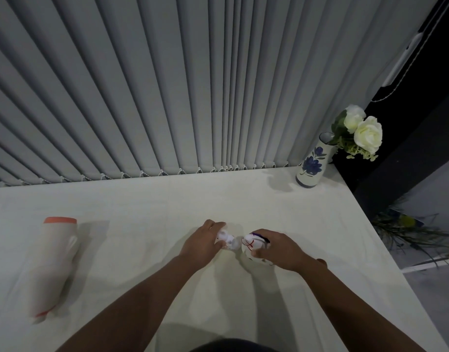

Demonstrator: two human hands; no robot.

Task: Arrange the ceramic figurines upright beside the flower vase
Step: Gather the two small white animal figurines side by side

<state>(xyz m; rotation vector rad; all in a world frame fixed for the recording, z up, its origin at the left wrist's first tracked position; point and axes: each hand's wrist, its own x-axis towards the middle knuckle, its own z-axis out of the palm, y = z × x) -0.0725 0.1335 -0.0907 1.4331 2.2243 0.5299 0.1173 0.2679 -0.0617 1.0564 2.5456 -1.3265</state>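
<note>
Two small white ceramic figurines lie near the middle of the white table (167,204). My left hand (204,241) is closed over the left figurine (227,239), which shows red marks. My right hand (279,247) grips the right figurine (250,243), white with red and dark purple lines. The two figurines touch each other between my hands. The flower vase (312,163), white with blue painted flowers, stands upright at the table's far right corner and holds white roses (365,130).
A large white bottle-shaped object with an orange top (53,260) lies on its side at the left. Grey vertical blinds (167,85) hang behind the table. The table's right edge drops to a floor with plants (411,232).
</note>
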